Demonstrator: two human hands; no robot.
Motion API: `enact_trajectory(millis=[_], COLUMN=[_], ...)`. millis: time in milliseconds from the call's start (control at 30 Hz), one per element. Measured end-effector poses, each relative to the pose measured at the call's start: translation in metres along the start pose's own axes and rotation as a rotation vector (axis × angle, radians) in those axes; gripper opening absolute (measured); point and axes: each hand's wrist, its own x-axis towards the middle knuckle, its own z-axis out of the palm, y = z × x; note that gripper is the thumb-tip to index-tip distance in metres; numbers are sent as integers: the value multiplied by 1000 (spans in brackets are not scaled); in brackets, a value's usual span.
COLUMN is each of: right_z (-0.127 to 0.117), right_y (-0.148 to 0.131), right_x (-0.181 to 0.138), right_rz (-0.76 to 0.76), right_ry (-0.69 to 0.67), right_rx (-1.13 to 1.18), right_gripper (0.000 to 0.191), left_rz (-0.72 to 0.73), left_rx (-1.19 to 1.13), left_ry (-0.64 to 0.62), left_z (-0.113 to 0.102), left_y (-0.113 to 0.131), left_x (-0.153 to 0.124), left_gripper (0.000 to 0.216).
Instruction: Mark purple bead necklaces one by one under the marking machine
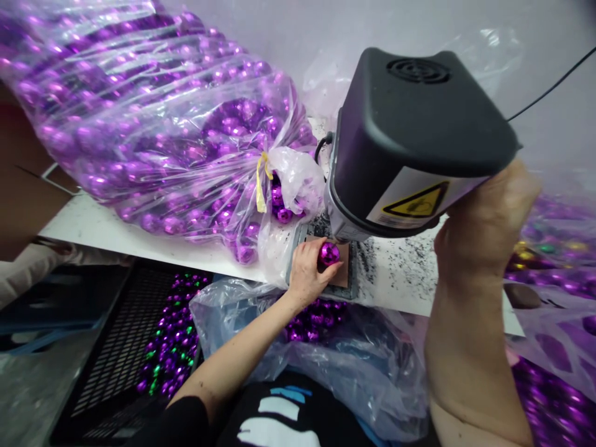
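Note:
My left hand (308,270) pinches a shiny purple ball (329,253) and holds it on the small brown pad (343,273) under the head of a black machine (410,133). The machine bears a yellow warning label (418,203). Raised close to the camera, my right hand (484,226) is closed up against the machine's right side; whatever it grips is hidden behind the hand. Several more purple balls lie in an open plastic bag (326,347) on my lap, just below the table edge.
A large clear sack of purple balls (153,124), tied with a yellow strip (261,180), lies on the white table (93,226) at left. A black crate (121,354) with purple and green balls stands below. More purple balls (559,261) lie at right.

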Motion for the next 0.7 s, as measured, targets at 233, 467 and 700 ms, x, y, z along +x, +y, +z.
enact_trajectory(millis=[233,467,700], right_z=[-2,-12,-29], right_y=[-1,-6,-9], right_x=[5,-27,-81], right_rz=[-23,-196,-279], right_ry=[37,87,-32], right_rx=[-66,-163,-394], right_gripper=[51,34,8], left_rz=[82,198,236], left_rx=[210,476,495], left_ry=[-4,3,31], left_z=[0,0,0], left_y=[-3,-5,-6], left_x=[2,0,0], left_gripper=[40,40,39])
